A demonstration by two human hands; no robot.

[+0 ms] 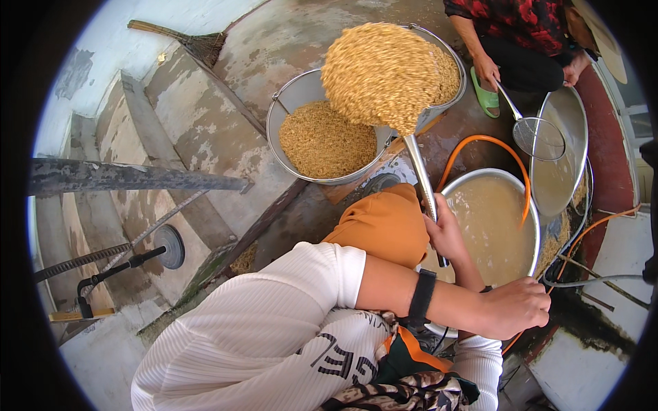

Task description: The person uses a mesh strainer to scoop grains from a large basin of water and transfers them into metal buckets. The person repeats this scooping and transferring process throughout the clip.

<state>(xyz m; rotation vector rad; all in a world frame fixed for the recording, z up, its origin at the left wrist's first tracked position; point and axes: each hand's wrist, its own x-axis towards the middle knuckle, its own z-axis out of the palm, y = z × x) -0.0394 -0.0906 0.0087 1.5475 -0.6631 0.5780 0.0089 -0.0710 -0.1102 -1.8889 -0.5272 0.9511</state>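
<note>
My right hand (446, 228) grips the metal handle of a large ladle or strainer (422, 180), its head hidden under a heap of golden grain (383, 74). The heap is motion-blurred and hangs above two metal buckets. The left bucket (275, 136) and the right bucket (461, 85) both hold similar grain. Crossing over my right forearm, my left hand (516, 308) is closed in a fist, with no object visible in it. Beneath my arms is a round metal basin (536, 231) of cloudy brown water (488, 221); an orange hose (480, 137) curves into it.
At the upper right a person (519, 46) crouches, holding a small wire-mesh strainer (538, 137) over another metal basin (585, 118) of cloudy water. Concrete steps (169, 118) and a metal post (139, 175) are at left. A broom (205, 46) leans at upper left. Hoses and cables run along the right.
</note>
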